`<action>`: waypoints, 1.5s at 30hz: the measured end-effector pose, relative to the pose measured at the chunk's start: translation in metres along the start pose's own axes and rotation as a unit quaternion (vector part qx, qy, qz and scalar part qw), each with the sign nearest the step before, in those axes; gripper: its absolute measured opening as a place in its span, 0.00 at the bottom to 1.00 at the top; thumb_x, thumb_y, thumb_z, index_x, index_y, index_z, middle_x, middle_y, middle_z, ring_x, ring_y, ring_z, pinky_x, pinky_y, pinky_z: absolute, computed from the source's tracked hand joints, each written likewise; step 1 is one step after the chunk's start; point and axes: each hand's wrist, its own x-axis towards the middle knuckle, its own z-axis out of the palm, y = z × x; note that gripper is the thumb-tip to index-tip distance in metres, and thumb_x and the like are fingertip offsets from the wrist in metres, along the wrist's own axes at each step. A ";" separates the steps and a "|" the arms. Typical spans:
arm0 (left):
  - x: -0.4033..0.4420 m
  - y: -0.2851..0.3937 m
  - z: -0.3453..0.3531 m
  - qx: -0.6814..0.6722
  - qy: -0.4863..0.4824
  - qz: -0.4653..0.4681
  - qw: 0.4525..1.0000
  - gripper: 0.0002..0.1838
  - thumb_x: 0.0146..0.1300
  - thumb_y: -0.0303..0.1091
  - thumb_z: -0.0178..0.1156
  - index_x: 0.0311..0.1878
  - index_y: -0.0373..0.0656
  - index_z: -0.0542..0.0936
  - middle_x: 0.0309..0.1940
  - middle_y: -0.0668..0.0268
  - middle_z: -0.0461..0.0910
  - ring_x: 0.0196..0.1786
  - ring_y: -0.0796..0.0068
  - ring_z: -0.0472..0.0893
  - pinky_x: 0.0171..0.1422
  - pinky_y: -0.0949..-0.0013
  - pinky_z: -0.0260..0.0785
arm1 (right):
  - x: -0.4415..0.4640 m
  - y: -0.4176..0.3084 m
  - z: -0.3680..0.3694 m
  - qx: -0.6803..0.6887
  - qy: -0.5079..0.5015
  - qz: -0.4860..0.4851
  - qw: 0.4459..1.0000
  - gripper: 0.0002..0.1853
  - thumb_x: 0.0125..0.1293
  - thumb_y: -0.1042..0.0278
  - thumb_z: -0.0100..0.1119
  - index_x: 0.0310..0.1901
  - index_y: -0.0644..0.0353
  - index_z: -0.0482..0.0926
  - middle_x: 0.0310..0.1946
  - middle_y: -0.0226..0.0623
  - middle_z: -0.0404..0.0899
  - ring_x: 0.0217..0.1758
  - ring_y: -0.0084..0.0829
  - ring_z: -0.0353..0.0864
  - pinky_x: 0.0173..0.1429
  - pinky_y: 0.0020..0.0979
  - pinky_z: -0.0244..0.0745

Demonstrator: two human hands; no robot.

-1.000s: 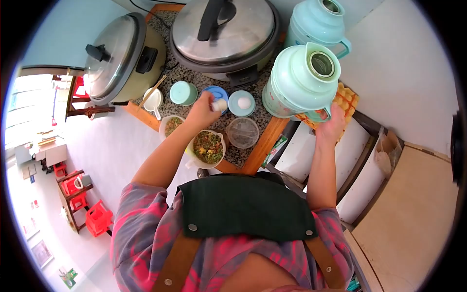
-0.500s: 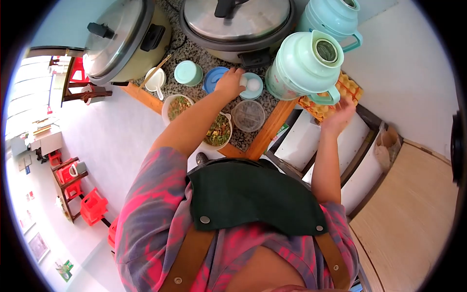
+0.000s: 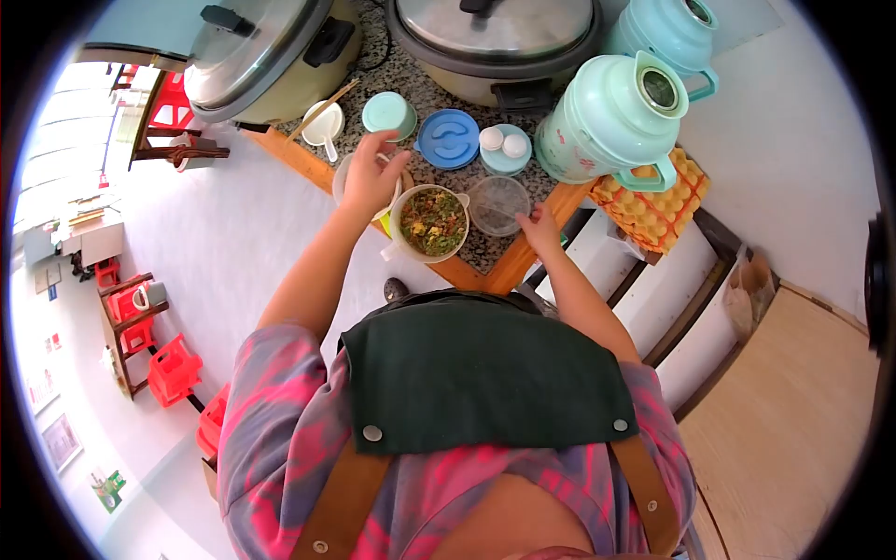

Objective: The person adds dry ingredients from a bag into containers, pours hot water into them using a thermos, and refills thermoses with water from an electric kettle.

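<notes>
Left hand (image 3: 377,177), fingers apart, above a white bowl (image 3: 340,179) that it partly hides; right hand (image 3: 539,230), fingertips at the rim of a clear round lid (image 3: 498,203), whether closed on it cannot be told. The lid lies on the speckled counter (image 3: 487,252), just right of a bowl of chopped food (image 3: 431,222) and below a pale blue disc (image 3: 505,166) bearing two white caps (image 3: 514,146).

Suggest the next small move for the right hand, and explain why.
Probably pinch the clear, round plastic lid with the right hand and lift it slightly: the fingertips are at its edge, it lies flat on the speckled stone top, and the round white bowl of chopped food beside it is uncovered.
</notes>
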 end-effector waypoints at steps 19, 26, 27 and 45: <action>-0.111 0.032 -0.013 -0.113 -0.204 0.154 0.960 0.32 0.46 0.31 0.71 0.56 0.42 0.68 0.52 0.59 0.70 0.51 0.60 0.73 0.49 0.65 0.70 | -0.142 -0.171 -0.008 0.404 -0.344 0.161 0.832 0.19 0.59 0.71 0.52 0.54 0.56 0.70 0.26 0.27 0.73 0.20 0.16 0.68 0.18 0.17 0.59; -0.112 0.030 -0.042 -0.139 -0.152 0.065 0.976 0.31 0.45 0.22 0.69 0.55 0.39 0.69 0.50 0.63 0.69 0.44 0.76 0.74 0.43 0.74 0.71 | -0.141 -0.187 0.018 0.397 -0.456 0.234 0.761 0.06 0.59 0.69 0.53 0.38 0.55 0.73 0.24 0.27 0.72 0.18 0.16 0.67 0.17 0.16 0.58; -0.112 0.030 -0.045 -0.126 -0.142 0.071 0.979 0.31 0.46 0.22 0.68 0.55 0.39 0.69 0.48 0.64 0.70 0.43 0.77 0.74 0.43 0.75 0.71 | -0.140 -0.190 0.020 0.386 -0.467 0.234 0.760 0.06 0.60 0.69 0.52 0.38 0.56 0.73 0.23 0.27 0.73 0.18 0.16 0.67 0.17 0.16 0.59; -0.026 -0.069 -0.045 0.179 0.041 -0.081 0.980 0.22 0.47 0.35 0.64 0.46 0.38 0.74 0.32 0.60 0.74 0.34 0.66 0.75 0.41 0.65 0.70 | 0.015 -0.221 0.007 -0.061 -0.135 -0.208 0.967 0.19 0.61 0.66 0.56 0.51 0.66 0.71 0.42 0.44 0.77 0.42 0.36 0.78 0.44 0.34 0.74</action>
